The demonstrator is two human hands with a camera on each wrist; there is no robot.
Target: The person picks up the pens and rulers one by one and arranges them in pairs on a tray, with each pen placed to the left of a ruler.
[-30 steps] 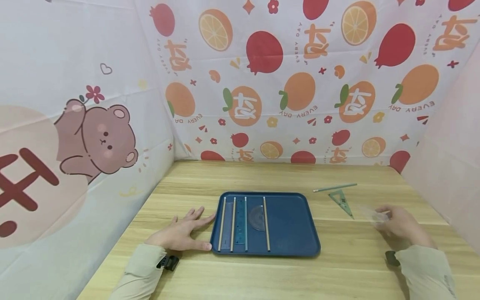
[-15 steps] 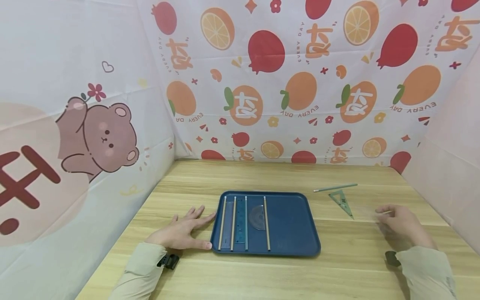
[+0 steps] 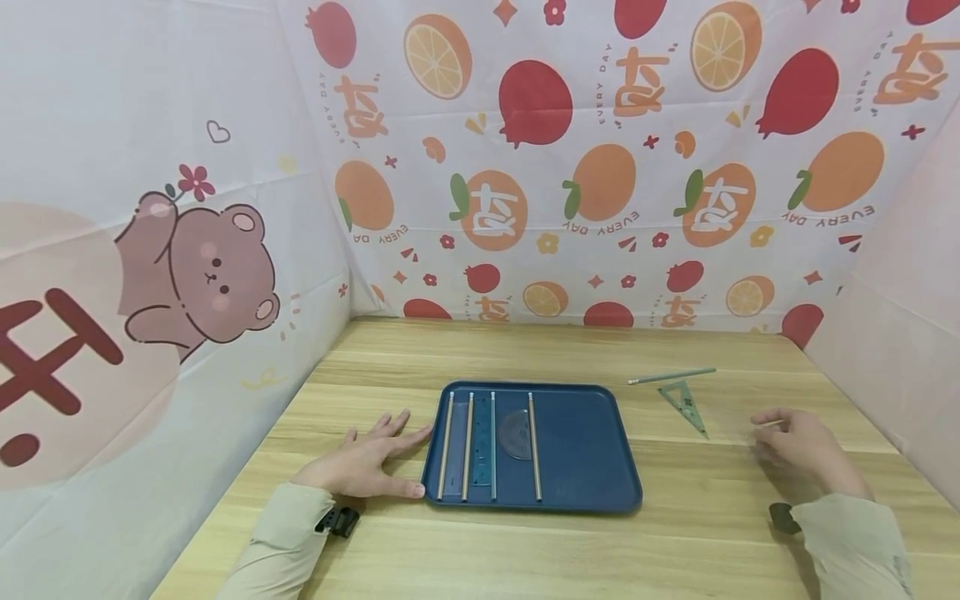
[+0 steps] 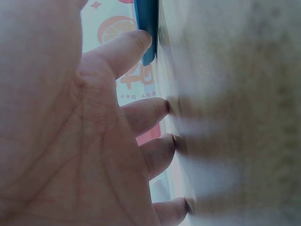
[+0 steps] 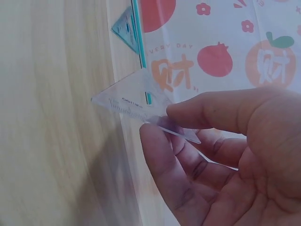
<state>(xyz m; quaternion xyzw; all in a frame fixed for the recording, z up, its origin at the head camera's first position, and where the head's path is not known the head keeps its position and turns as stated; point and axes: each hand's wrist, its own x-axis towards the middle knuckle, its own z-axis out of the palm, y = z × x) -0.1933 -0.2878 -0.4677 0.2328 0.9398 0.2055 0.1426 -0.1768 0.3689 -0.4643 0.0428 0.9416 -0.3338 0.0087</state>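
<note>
My right hand [image 3: 806, 450] pinches a clear set square [image 5: 124, 92] between thumb and fingertips, above the tabletop to the right. In the head view that set square hardly shows against the wood. My left hand [image 3: 360, 468] rests with spread fingers at the left edge of a blue tray [image 3: 588, 450], the thumb [image 4: 124, 49] against its rim. Inside the tray, gold pencils [image 3: 536, 454] and a blue-green pencil [image 3: 493, 450] lie lengthwise. Among them are a clear ruler [image 3: 456, 467], a teal ruler [image 3: 482, 454] and a clear protractor [image 3: 512, 435].
Between the tray and my right hand, a green set square [image 3: 697, 418] lies on the wooden table [image 3: 525, 554]. Just behind it is another blue-green pencil [image 3: 671, 377]. Patterned cloth [image 3: 480, 100] hangs behind the table and at both sides.
The clear set square, seen pointing left from my right hand a second ago, has turned and now barely shows in the head view. My left hand and the tray's contents stay put.
</note>
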